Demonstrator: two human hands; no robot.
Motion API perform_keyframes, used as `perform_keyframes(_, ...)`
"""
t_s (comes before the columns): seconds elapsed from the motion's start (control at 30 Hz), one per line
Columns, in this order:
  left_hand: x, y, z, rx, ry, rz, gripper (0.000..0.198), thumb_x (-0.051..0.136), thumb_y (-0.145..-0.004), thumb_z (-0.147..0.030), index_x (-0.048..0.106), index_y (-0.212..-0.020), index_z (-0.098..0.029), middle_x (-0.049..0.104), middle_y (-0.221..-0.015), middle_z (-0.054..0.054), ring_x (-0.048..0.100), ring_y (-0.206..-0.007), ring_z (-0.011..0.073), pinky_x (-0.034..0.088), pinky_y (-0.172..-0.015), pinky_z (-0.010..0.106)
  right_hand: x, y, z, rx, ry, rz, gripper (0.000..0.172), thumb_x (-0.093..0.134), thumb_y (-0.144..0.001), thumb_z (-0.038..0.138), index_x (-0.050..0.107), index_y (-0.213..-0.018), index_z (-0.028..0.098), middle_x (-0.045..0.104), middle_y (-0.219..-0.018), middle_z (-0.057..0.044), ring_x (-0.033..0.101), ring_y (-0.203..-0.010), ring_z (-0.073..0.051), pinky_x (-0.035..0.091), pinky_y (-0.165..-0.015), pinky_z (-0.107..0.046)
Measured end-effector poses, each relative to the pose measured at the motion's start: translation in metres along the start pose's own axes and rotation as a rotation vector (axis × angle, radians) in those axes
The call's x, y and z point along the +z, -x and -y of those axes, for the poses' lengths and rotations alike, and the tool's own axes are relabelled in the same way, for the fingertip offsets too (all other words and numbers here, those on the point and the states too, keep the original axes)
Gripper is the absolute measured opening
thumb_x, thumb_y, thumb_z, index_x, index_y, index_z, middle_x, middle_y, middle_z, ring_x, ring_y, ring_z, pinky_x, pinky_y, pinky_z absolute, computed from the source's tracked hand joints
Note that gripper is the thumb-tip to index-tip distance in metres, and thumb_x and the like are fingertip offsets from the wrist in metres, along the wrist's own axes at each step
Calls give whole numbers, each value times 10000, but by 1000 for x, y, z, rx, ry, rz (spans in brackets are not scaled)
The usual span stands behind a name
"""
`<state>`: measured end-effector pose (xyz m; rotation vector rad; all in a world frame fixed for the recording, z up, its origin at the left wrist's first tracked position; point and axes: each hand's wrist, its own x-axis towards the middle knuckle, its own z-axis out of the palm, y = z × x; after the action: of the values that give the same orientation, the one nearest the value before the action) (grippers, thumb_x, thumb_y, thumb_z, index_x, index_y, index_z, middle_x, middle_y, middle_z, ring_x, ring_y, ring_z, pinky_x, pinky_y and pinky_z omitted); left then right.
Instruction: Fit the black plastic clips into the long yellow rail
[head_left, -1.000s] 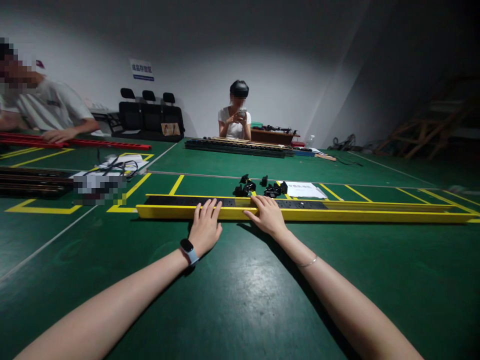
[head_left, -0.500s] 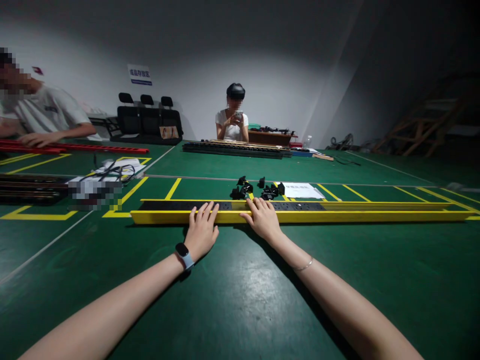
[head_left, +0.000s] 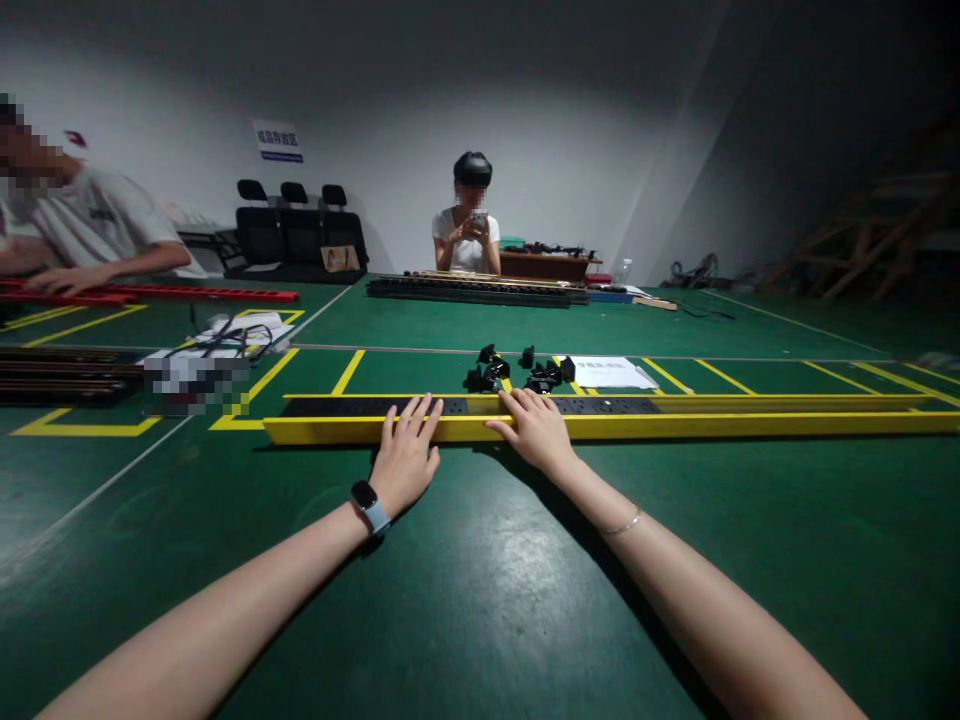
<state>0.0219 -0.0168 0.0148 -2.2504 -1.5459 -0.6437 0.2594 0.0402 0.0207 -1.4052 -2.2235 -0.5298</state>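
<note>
A long yellow channel (head_left: 720, 425) lies across the green table, with black socket strips (head_left: 611, 405) inside it. My left hand (head_left: 407, 450) rests over its near wall, fingers spread, the tips reaching the black strip in the left part. To the right, my right hand (head_left: 534, 428) lies over the same wall with its fingertips inside the channel, by a bare yellow stretch between the black strips. Its thumb is apart from the fingers. Several small black parts (head_left: 546, 374) sit just behind the channel, beside a white paper sheet (head_left: 611, 373).
Dark bars (head_left: 67, 375) and papers with black cables (head_left: 232, 340) are at the left. A co-worker's hand (head_left: 71, 280) touches red rails (head_left: 225, 295). More dark rails (head_left: 472, 290) lie at the back, before a seated person (head_left: 466, 240) holding a phone.
My right hand has shifted slightly right along the channel, showing more of the bare yellow stretch between the strips. My left hand has stayed nearly in place.
</note>
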Motion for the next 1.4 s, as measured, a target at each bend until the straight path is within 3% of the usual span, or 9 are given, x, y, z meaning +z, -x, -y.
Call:
perform_keyframes(0.33,6,1,4,-16,13,4,634,449,-869,-259,249,-1467,-196,248,-1530,82,213,-1406,261,162,-1141,493,11,3,-36,-4,51,-64,568,375,-919,570,520,-1295,168,585,-1251,-129,499,-1155,-274,341,-956,-386)
perform_keyframes(0.57,14,1,7,3,48,9,639,431,-873,-234,218,-1473,-190,211,-1541,93,164,-1420,275,173,-1130,527,13,4,-39,24,7,-78,535,427,-911,544,536,-1269,161,588,-1251,-132,495,-1171,-280,339,-981,-422)
perform_keyframes(0.73,12,1,5,-11,42,8,619,437,-875,-248,255,-1463,-187,257,-1525,101,207,-1406,277,173,-1131,521,9,9,-24,-6,-87,-115,539,465,-904,462,460,-1339,143,510,-1347,-140,428,-1266,-269,286,-1069,-460)
perform_keyframes(1.0,9,0,2,-21,41,-15,603,461,-860,-250,312,-1441,-187,325,-1493,109,260,-1382,282,167,-1130,516,0,8,28,-264,-254,-16,615,472,-883,335,292,-1444,159,338,-1485,-94,281,-1379,-200,219,-1151,-430)
perform_keyframes(1.4,9,0,2,-16,30,-14,589,453,-866,-251,319,-1436,-183,332,-1489,113,267,-1378,279,173,-1124,514,0,6,33,-262,-290,-22,523,469,-885,260,389,-1394,171,463,-1404,-85,389,-1320,-190,255,-1139,-427)
